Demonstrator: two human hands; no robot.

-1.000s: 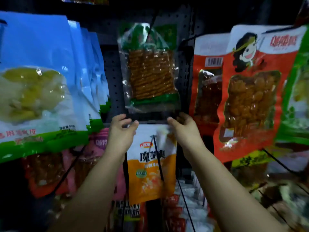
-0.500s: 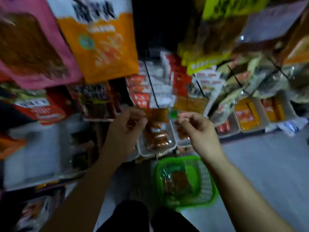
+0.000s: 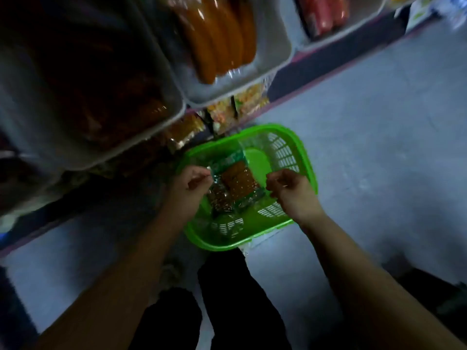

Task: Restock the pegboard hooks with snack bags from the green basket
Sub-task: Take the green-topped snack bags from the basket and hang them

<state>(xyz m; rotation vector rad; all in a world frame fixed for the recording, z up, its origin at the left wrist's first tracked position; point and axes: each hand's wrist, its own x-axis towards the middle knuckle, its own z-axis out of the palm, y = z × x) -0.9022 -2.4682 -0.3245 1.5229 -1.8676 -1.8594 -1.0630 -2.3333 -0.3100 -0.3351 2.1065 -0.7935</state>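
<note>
Snack bags (image 3: 233, 186), clear with brown contents, fill green basket (image 3: 304, 157).

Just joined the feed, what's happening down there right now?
A person is reaching both hands into the green plastic basket on the grey floor. The left hand and right hand hover, fingers curled, over the clear snack bags with brown contents inside it. Neither hand clearly holds a bag yet.
</note>
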